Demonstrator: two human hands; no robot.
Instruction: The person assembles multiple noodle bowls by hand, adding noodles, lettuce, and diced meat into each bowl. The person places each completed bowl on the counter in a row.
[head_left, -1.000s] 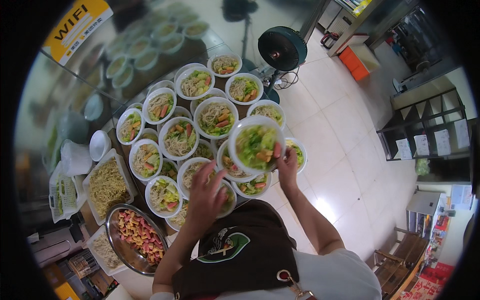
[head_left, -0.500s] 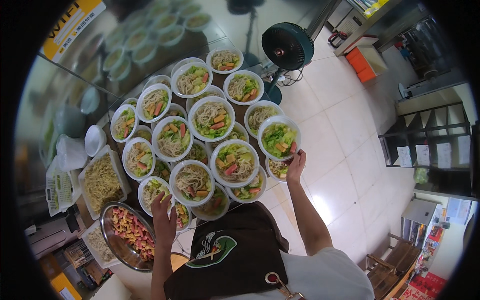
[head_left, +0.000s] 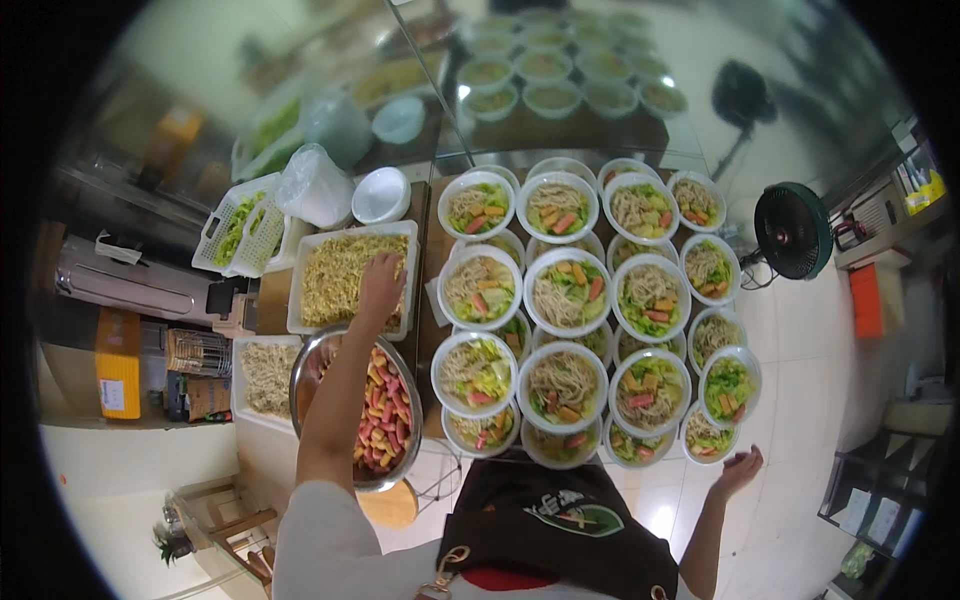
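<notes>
Releasing the salad bowl [head_left: 730, 386] onto the right edge of the stacked bowls [head_left: 566, 288] freed the right hand [head_left: 738, 472], fingers loosely bent; the left hand [head_left: 378, 292] had moved to the noodle tray [head_left: 411, 252], grip unclear.

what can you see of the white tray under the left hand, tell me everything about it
The white tray is roughly rectangular, open-topped, with low walls, and looks like plastic. It lies flat, well filled with pale yellow, crinkly shreds. The left hand is over its right part; whether the fingers touch the food is unclear. At the near side, a shiny metal bowl overlaps its edge in this view.
</notes>
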